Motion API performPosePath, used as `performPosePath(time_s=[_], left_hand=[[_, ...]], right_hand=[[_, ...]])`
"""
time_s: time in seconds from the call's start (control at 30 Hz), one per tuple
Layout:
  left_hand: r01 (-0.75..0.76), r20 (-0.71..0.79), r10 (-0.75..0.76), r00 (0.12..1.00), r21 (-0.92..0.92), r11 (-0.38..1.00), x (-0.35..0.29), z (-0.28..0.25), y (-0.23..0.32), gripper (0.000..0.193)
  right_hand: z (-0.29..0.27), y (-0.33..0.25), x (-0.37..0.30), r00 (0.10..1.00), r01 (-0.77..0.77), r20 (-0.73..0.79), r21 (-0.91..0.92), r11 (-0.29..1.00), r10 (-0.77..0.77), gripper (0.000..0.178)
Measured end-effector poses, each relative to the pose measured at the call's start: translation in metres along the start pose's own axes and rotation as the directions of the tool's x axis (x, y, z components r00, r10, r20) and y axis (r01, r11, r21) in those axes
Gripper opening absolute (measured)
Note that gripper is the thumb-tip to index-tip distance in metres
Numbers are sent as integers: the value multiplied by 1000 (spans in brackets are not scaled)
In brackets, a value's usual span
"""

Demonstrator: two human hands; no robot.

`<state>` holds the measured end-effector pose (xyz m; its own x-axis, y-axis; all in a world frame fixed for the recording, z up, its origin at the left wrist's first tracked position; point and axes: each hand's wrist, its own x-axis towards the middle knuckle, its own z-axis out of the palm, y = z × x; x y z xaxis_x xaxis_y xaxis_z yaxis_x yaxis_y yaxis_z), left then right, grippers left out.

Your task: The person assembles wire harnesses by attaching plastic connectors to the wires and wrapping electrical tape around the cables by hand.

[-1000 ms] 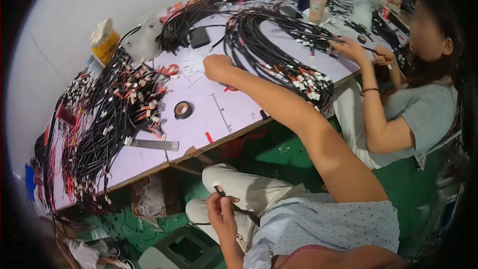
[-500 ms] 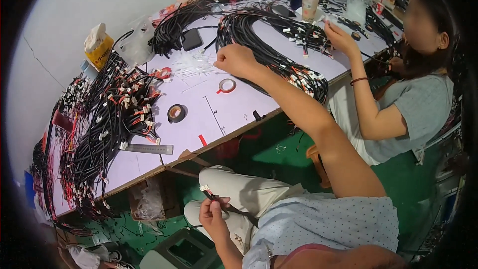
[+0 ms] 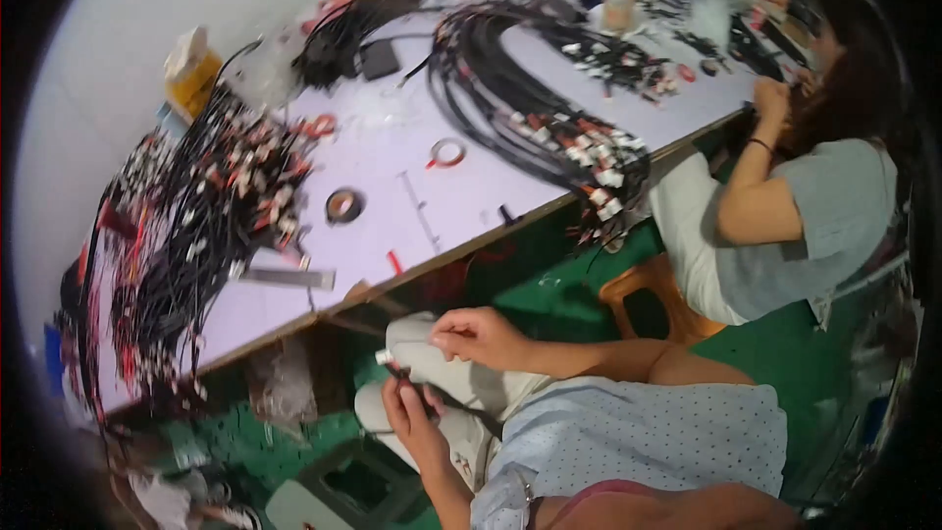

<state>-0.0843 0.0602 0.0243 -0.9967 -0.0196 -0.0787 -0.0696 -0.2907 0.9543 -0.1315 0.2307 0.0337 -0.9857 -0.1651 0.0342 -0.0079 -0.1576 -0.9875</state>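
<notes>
Over my lap, my left hand (image 3: pixel 416 416) is closed on a dark wire cable with a white connector (image 3: pixel 385 358) at its end; the connector points up past my fingertips. My right hand (image 3: pixel 479 338) is just right of it, apart from the connector, thumb and fingers pinched together. Whatever it pinches is too thin or blurred to make out. On the table ahead lie a heap of thin whitish strips (image 3: pixel 385 110), a roll of red tape (image 3: pixel 448 152) and a roll of black tape (image 3: pixel 344 206).
Bundled black cables (image 3: pixel 491 98) arch over the table (image 3: pixel 392 186), their connectors hanging off its front edge. More wires (image 3: pixel 226 186) and a metal ruler (image 3: pixel 287 278) lie left. A co-worker (image 3: pixel 805 196) sits at right by an orange stool (image 3: pixel 653 304). A grey-green stool (image 3: pixel 339 491) stands lower left.
My right hand has come back from the strip heap on the table to beside the connector over my lap. The co-worker's raised hand has drawn back to the right.
</notes>
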Motion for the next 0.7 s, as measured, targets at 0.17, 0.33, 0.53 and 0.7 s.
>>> performPosePath(time_s=[0.17,0.33,0.53,0.7], left_hand=[[53,-17,-54,998,-83,995,-9,-4,0,39],[161,62,-151,987,-201,966,-16,-7,3,53],[198,86,-182,980,-255,946,-19,-16,12,29],[205,12,-206,978,-165,965,-26,-12,18,24]], right_hand=[[5,25,-12,953,-298,117,217,929,279,16],[17,10,-17,928,-348,193,134,928,320,16],[25,-6,-25,941,-279,195,-18,960,277,9],[23,-5,-30,962,-229,144,-25,973,231,7]])
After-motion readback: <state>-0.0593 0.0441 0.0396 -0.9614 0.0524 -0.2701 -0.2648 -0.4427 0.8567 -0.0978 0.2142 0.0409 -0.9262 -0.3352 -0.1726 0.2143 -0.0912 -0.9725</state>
